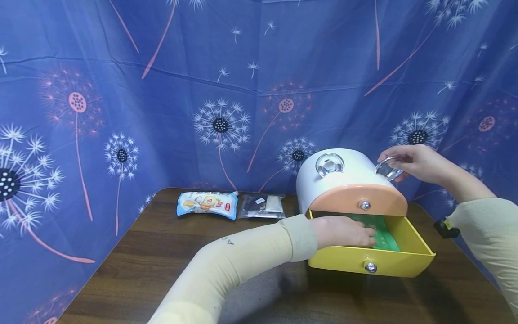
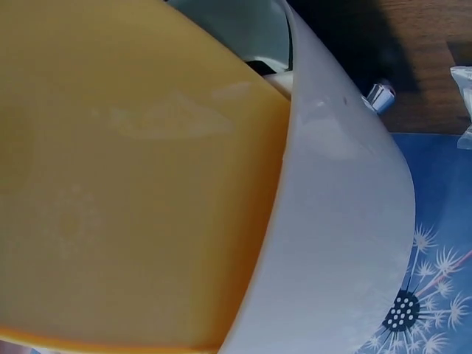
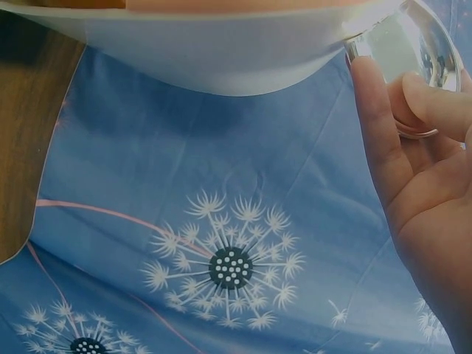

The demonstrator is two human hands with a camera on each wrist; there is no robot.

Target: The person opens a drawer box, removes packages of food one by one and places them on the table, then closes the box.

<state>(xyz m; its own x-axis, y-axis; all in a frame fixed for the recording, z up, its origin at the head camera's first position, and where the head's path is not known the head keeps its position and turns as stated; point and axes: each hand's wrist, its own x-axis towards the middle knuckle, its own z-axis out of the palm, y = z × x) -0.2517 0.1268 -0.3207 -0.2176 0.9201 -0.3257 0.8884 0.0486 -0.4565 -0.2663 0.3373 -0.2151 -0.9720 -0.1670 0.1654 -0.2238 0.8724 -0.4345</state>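
A white rounded storage box (image 1: 348, 168) has a peach upper drawer (image 1: 356, 198) with a silver knob and a yellow lower drawer (image 1: 398, 264), which is pulled out. My left hand (image 1: 346, 231) reaches into the yellow drawer, its fingers beside a flat green packet (image 1: 382, 231). The fingertips are partly hidden, so whether they grip the packet is unclear. At the box's top right, my right hand (image 1: 425, 164) pinches a round silver ear-shaped piece (image 3: 402, 55) between thumb and fingers. A matching silver round piece (image 1: 329, 165) stands at the top left.
Left of the box on the wooden table (image 1: 133, 252) lie a blue-and-white snack bag (image 1: 207, 205) and a clear-and-dark plastic packet (image 1: 262, 207). A blue dandelion-print curtain (image 1: 251, 81) hangs behind the table. Part of a black device (image 1: 446, 229) shows by the right sleeve.
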